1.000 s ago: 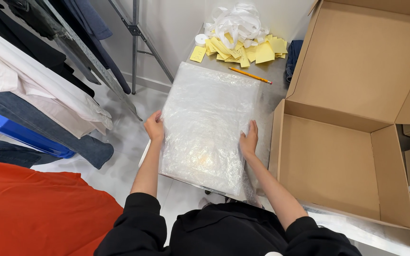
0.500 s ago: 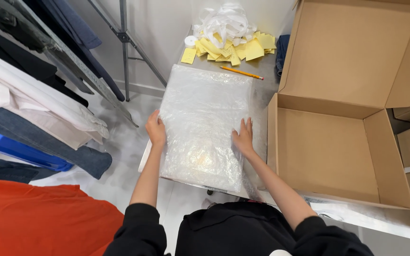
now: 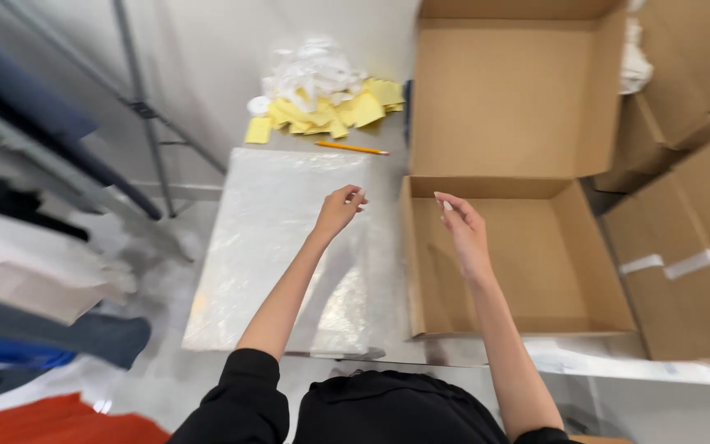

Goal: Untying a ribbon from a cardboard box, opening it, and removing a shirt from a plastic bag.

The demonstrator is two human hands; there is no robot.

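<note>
The bubble-wrapped flat package (image 3: 273, 247) is laid flat on the metal table (image 3: 388, 271), its left part hanging past the table's edge, just beside the open cardboard box (image 3: 536, 247). No grip is kept on it. The left hand (image 3: 338, 210) is raised above the package's right edge, fingers loosely curled and empty, with nothing pinched between them. The right hand (image 3: 463, 230) is held over the near-left corner of the box, fingers gently spread, nothing carried. The box's lid flap (image 3: 511, 90) is stood upright behind the bare interior. At the far end of the table a pencil (image 3: 352, 148) is seen lying crosswise, and just behind it a heap of yellow paper slips (image 3: 330, 111) is topped by a tangle of white strips (image 3: 310, 70). Taped cartons (image 3: 692, 255) are stacked to the right. Hanging garments (image 3: 26, 247) are blurred at the left, by a metal rack (image 3: 137, 99).
</note>
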